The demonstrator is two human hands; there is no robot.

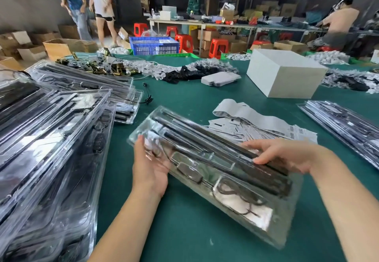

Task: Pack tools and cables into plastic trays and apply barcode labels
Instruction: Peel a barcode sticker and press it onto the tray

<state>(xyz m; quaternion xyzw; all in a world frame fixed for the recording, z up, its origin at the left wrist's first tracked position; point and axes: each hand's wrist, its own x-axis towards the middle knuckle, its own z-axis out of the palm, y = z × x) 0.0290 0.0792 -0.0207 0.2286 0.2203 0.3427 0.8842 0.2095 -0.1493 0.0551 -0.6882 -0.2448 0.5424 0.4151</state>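
Holding a clear tray (215, 171) above the green table (184, 231) at centre frame, the left hand (150, 167) cups the tray's left end from beneath, fingers curled round its edge. The right hand (281, 155) pinches the far long edge, over black rods (225, 149). A coiled cable (235, 196) sits in a near pocket. Keeping the tray level should stop parts slipping. Behind lie barcode labels (266, 126); filled trays (51, 138) are stacked at left.
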